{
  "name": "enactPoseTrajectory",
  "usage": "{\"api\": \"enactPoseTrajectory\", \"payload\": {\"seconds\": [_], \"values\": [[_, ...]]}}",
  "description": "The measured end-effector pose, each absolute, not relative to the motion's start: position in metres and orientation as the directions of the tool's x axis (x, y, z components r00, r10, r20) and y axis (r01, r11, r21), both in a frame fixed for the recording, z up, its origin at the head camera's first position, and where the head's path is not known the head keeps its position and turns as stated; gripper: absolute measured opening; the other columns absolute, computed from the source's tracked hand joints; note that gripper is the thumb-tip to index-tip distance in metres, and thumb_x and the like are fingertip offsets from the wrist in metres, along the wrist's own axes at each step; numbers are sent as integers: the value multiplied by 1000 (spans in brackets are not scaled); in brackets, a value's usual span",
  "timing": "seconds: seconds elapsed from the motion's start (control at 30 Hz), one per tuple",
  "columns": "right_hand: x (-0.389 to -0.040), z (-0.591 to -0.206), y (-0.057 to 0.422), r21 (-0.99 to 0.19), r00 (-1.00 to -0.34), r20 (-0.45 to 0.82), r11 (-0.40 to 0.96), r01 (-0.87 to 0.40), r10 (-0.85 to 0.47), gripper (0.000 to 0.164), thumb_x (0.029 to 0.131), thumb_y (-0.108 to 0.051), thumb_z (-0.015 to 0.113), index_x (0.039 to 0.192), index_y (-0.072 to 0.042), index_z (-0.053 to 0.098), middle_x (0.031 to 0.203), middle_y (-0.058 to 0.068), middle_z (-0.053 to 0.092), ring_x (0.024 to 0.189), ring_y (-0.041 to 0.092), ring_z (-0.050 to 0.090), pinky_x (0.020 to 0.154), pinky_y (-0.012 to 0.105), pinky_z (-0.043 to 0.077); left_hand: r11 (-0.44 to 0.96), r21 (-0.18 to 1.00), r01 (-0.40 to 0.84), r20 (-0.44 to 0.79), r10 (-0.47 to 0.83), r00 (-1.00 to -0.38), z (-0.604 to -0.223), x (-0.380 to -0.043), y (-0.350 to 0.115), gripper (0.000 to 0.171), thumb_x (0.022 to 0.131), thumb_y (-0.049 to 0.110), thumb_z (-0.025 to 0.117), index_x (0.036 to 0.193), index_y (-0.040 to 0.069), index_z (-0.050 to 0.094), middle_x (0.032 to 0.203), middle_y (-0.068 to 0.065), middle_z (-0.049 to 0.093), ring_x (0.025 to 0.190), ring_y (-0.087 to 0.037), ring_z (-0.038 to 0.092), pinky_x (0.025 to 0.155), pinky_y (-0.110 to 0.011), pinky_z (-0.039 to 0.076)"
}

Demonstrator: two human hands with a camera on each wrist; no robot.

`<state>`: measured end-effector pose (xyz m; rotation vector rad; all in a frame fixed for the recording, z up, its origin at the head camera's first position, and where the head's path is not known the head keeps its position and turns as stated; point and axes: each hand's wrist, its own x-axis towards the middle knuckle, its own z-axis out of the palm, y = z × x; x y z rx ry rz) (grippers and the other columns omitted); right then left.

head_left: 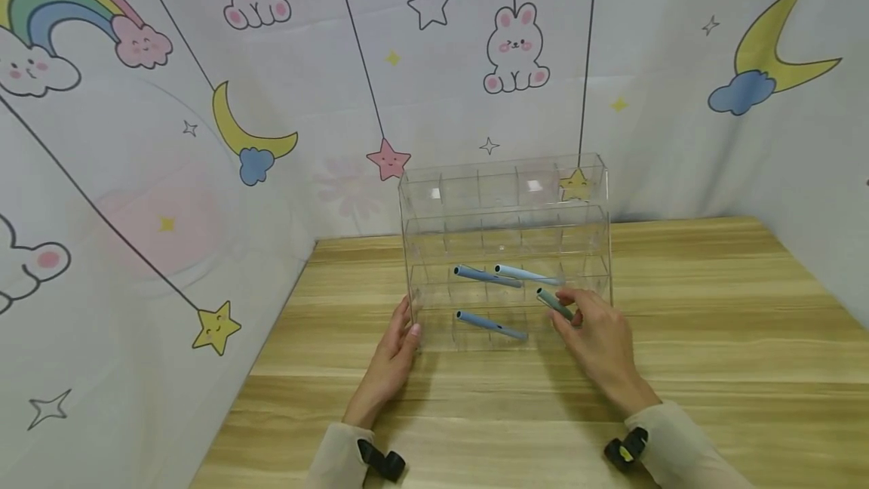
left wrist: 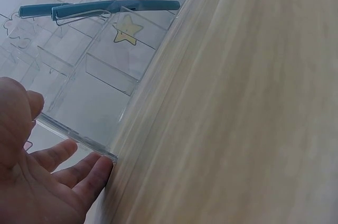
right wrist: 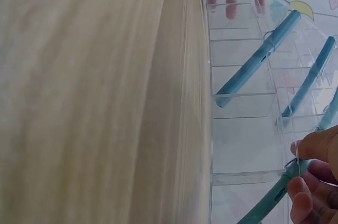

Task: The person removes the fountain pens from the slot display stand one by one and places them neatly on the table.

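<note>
A clear acrylic rack with tiered compartments stands on the wooden table. My right hand pinches a green pen between thumb and fingers at the rack's front right. In the right wrist view, the green pen slants down over a low compartment. My left hand touches the rack's left side near the bottom, its fingers fairly straight against the side panel. A blue pen leans in the lowest tier. Above it lie a darker blue pen and a light blue pen.
Behind the rack hangs a white cloth printed with stars, moons and rabbits, and it also lines the left and right sides. The wood-grain table extends in front of the rack and to both sides. Each wrist wears a small black camera.
</note>
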<state>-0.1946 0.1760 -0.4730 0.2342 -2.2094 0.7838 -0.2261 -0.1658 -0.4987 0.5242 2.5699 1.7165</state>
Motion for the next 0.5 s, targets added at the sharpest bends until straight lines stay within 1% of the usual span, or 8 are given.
{"api": "enactPoseTrajectory", "payload": {"seconds": [0.27, 0.5], "values": [[-195, -473, 178, -474, -672, 737, 767, -432, 77, 30, 78, 0, 92, 106, -1, 80, 81, 10, 76, 59, 14, 62, 53, 25, 40, 345, 903, 257, 165, 272, -948, -497, -225, -165, 61, 118, 23, 43, 173, 16, 18, 171, -29, 35, 154, -50, 45, 122, -65, 40], [-192, -471, 179, -533, -683, 723, 713, -456, 104, 29, 81, 0, 92, 107, -4, 81, 87, 7, 80, 62, 8, 61, 56, 15, 37, 350, 904, 247, 155, 271, -950, -498, -226, -166, 62, 118, 25, 44, 173, 16, 18, 172, -28, 34, 156, -49, 42, 123, -65, 39]]}}
